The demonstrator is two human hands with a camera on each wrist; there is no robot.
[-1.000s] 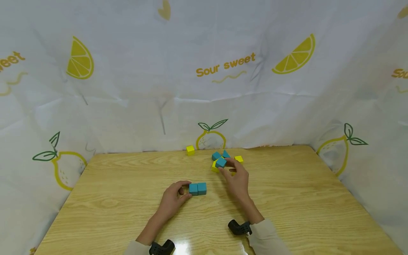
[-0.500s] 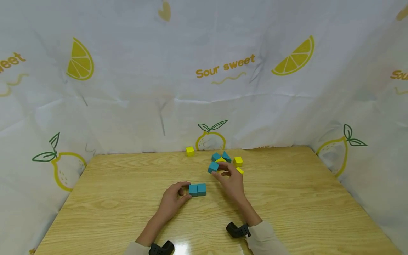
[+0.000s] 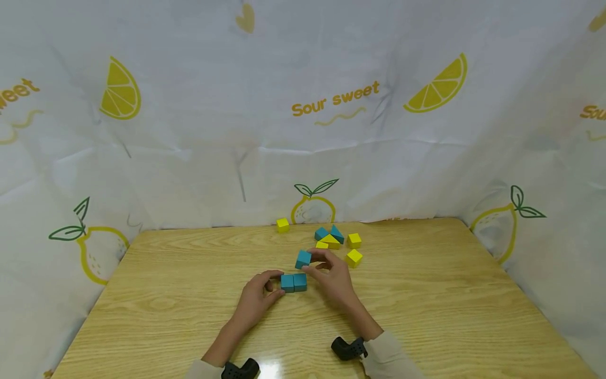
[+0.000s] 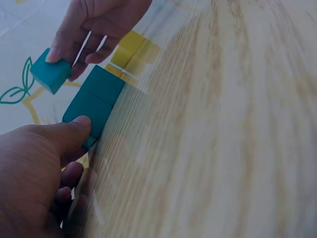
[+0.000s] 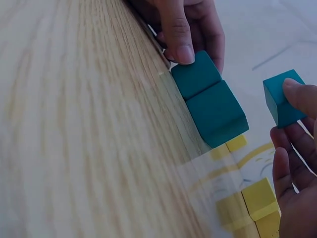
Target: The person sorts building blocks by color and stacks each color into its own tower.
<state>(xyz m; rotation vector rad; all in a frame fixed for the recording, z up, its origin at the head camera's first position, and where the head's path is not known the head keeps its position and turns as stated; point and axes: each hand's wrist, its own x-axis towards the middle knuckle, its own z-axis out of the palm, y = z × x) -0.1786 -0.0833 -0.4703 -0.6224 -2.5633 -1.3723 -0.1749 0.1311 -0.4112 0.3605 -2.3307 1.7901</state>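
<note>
Two blue cubes stand side by side on the wooden table (image 3: 189, 295), touching face to face. My left hand (image 3: 255, 295) pinches the left blue cube (image 3: 286, 283) between thumb and fingers. The right blue cube (image 3: 300, 282) of the pair has no hand on it. Just behind and above it, a third blue cube (image 3: 303, 259) is held in the air, slightly tilted, in the fingertips of my right hand (image 3: 333, 276). In the right wrist view this lifted cube (image 5: 283, 98) is apart from the pair, with the thumb on one face.
Behind the right hand lie a blue cube (image 3: 321, 233), a blue triangular block (image 3: 337, 235), a yellow triangular block (image 3: 330, 241) and a partly hidden yellow block (image 3: 322, 245). Two yellow cubes (image 3: 354, 258) sit to their right; another yellow cube (image 3: 282, 225) is at the back edge.
The right hand has carried its blue cube from the cluster of blocks left and toward me, close to the pair, uncovering yellow blocks. My left hand stays on the left cube.
</note>
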